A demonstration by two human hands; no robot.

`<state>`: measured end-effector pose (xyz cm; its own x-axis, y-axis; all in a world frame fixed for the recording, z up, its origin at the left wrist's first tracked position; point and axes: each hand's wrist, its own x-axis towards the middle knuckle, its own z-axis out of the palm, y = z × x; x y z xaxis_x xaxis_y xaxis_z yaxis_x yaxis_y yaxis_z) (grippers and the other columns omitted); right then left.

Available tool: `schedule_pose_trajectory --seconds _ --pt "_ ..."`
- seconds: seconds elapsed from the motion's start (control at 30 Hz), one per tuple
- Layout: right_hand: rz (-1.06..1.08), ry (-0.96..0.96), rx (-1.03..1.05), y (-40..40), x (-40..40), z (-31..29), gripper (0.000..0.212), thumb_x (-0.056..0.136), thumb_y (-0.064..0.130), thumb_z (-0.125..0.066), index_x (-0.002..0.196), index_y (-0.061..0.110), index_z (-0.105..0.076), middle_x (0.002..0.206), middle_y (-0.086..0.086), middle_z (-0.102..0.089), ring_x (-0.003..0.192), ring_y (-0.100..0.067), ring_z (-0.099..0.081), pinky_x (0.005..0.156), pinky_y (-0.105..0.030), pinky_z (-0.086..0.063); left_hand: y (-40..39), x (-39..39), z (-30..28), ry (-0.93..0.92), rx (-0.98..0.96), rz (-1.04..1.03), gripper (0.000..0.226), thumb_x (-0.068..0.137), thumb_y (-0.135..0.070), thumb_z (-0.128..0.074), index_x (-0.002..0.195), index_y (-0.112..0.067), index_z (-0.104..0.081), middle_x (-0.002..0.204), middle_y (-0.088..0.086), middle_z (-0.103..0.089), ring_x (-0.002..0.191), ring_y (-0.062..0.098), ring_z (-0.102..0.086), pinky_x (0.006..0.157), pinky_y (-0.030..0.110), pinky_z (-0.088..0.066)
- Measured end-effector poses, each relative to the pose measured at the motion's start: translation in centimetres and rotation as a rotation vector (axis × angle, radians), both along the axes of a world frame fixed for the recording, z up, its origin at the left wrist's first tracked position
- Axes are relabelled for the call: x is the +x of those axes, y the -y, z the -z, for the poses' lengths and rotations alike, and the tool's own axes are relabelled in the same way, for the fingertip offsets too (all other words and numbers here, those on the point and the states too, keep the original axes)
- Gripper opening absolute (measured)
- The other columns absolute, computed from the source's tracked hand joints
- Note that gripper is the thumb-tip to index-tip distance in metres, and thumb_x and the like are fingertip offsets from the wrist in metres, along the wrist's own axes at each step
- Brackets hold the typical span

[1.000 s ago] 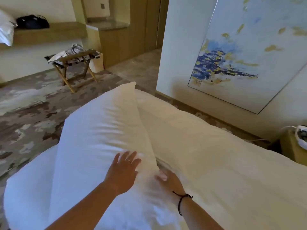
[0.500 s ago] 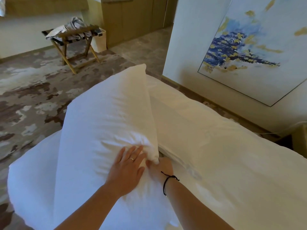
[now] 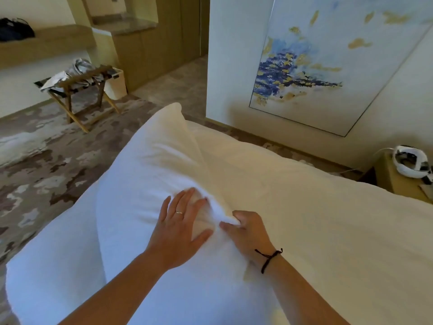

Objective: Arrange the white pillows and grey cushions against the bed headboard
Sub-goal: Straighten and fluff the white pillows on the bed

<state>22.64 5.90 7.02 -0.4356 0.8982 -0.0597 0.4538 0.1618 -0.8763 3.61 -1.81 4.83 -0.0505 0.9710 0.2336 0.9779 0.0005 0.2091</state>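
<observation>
A large white pillow (image 3: 145, 174) stands on its long edge across the white bed (image 3: 328, 219), its far corner pointing up. My left hand (image 3: 180, 226) lies flat on the pillow's near face with fingers straight. My right hand (image 3: 246, 231) pinches a fold of the pillow's right edge between thumb and curled fingers. A second white pillow (image 3: 51, 266) lies flat under it at the lower left. No grey cushion or headboard is in view.
A wooden luggage rack (image 3: 82, 90) with cloths stands on the patterned carpet at the left, next to a white bin (image 3: 116, 84). A bedside table (image 3: 403, 179) with a white headset is at the right. A large painting (image 3: 328, 62) hangs on the wall.
My right hand came out from behind the pillow and now pinches its edge. My left hand slid a little to the right on the pillow. The view tilted up again.
</observation>
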Motion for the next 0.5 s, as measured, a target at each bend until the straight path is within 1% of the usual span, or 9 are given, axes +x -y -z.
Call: schedule_pose_trajectory --seconds 0.07,0.1,0.17,0.23,0.3,0.33,0.4,0.43,0.5 --pt "-0.022 0.026 0.043 0.0 5.4 -2.1 0.05 0.08 0.016 -0.074 0.05 0.022 -0.035 0.049 0.008 -0.03 0.049 -0.006 -0.027 0.049 -0.025 -0.023 -0.2 2.7 -1.1 -0.046 0.002 0.062 0.075 0.088 -0.069 -0.042 0.149 -0.028 -0.029 0.162 0.004 -0.018 0.148 0.024 -0.015 0.119 0.05 -0.016" --pt "-0.022 0.029 0.044 0.2 8.3 -3.1 0.049 0.08 0.015 -0.075 0.05 0.019 -0.037 0.051 0.001 -0.027 0.051 -0.006 -0.025 0.05 -0.025 -0.022 -0.3 4.2 -1.7 -0.064 0.006 0.104 0.075 0.088 -0.07 -0.042 0.149 -0.028 -0.03 0.162 0.005 -0.018 0.149 0.025 -0.014 0.119 0.05 -0.014" --pt "-0.02 0.076 0.056 0.9 14.2 -4.7 0.046 0.081 0.017 -0.076 0.054 0.007 -0.04 0.061 -0.015 -0.025 0.056 -0.008 -0.027 0.055 -0.027 -0.021 -0.7 7.5 -2.7 -0.08 0.01 0.19 0.076 0.088 -0.072 -0.041 0.15 -0.029 -0.03 0.162 0.007 -0.017 0.149 0.026 -0.013 0.12 0.05 -0.012" --pt "-0.061 0.181 0.096 2.1 20.1 -5.9 0.051 0.082 0.021 -0.075 0.058 0.004 -0.034 0.064 -0.011 -0.024 0.059 -0.011 -0.026 0.058 -0.03 -0.02 -1.1 11.3 -3.5 -0.079 0.01 0.285 0.08 0.086 -0.077 -0.041 0.15 -0.03 -0.03 0.162 0.008 -0.017 0.149 0.027 -0.013 0.12 0.051 -0.013" --pt "-0.09 0.255 0.102 3.9 25.9 -6.7 0.048 0.083 0.021 -0.075 0.061 0.0 -0.038 0.064 -0.016 -0.032 0.059 -0.013 -0.029 0.058 -0.03 -0.023 -1.4 15.3 -4.3 -0.081 -0.005 0.403 0.082 0.082 -0.082 -0.04 0.148 -0.034 -0.03 0.162 0.005 -0.017 0.15 0.024 -0.01 0.12 0.051 -0.01" --pt "-0.09 0.26 0.094 4.9 28.9 -6.9 0.044 0.083 0.019 -0.076 0.059 0.003 -0.043 0.062 -0.014 -0.039 0.057 -0.012 -0.033 0.057 -0.029 -0.026 -1.5 17.4 -4.6 -0.089 -0.014 0.464 0.082 0.082 -0.084 -0.037 0.148 -0.036 -0.029 0.162 0.002 -0.018 0.15 0.022 -0.009 0.12 0.049 -0.008" --pt "-0.05 0.263 0.066 7.2 34.9 -6.7 0.034 0.081 0.013 -0.077 0.055 0.02 -0.056 0.058 -0.005 -0.053 0.054 -0.011 -0.047 0.054 -0.028 -0.035 -1.5 21.3 -4.9 -0.125 -0.047 0.574 0.082 0.081 -0.087 -0.03 0.148 -0.038 -0.026 0.161 -0.003 -0.02 0.149 0.018 -0.008 0.121 0.046 -0.003" --pt "-0.021 0.277 0.054 8.4 37.8 -6.4 0.029 0.08 0.011 -0.078 0.058 0.022 -0.063 0.061 -0.004 -0.06 0.055 -0.014 -0.055 0.053 -0.031 -0.04 -1.6 23.3 -4.9 -0.153 -0.082 0.617 0.084 0.08 -0.088 -0.026 0.148 -0.039 -0.024 0.161 -0.005 -0.02 0.149 0.017 -0.008 0.121 0.044 -0.001" --pt "0.034 0.329 0.026 10.5 43.4 -5.5 0.014 0.079 0.009 -0.076 0.067 0.012 -0.07 0.068 -0.008 -0.068 0.064 -0.023 -0.065 0.057 -0.038 -0.047 -1.7 27.2 -4.5 -0.197 -0.188 0.664 0.089 0.076 -0.09 -0.026 0.149 -0.04 -0.019 0.161 -0.007 -0.021 0.148 0.015 -0.011 0.121 0.04 0.0"
